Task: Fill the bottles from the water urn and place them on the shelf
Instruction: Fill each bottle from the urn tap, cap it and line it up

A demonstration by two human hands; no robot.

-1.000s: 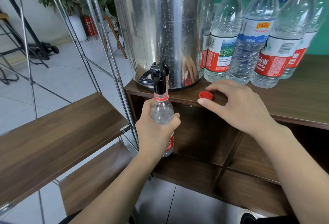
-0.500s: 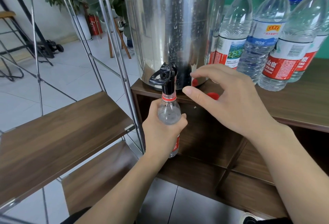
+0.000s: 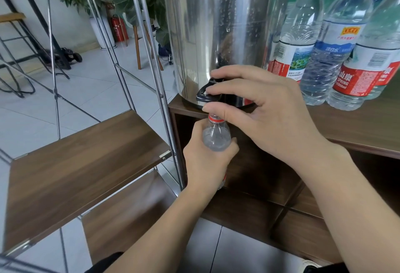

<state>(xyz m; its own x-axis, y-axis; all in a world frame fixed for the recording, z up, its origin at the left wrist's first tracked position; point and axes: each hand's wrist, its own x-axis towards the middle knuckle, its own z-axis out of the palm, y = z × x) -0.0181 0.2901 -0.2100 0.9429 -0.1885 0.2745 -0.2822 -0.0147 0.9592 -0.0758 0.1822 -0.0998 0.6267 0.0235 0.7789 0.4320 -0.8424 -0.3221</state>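
A tall steel water urn (image 3: pixel 218 25) stands on the wooden cabinet top (image 3: pixel 359 125). Its black tap lever (image 3: pixel 203 94) juts out over the cabinet's front edge. My right hand (image 3: pixel 262 112) has its fingers curled round that lever, thumb underneath. Directly below the tap, my left hand (image 3: pixel 207 162) grips a clear uncapped bottle (image 3: pixel 216 138) with a red neck ring, held upright with its mouth at the spout. Most of the bottle's body is hidden behind my left hand. A brown wooden shelf (image 3: pixel 86 162) on a chrome frame stands to the left.
Several capped water bottles (image 3: pixel 337 51) stand on the cabinet top right of the urn. A lower shelf board (image 3: pixel 121 207) sits under the first one. Chrome shelf posts (image 3: pixel 151 60) rise close to the urn's left. Tiled floor, a potted plant and stools lie beyond.
My right hand left the red cap on the cabinet top, moved left and took hold of the tap lever. The left hand kept the bottle under the spout.
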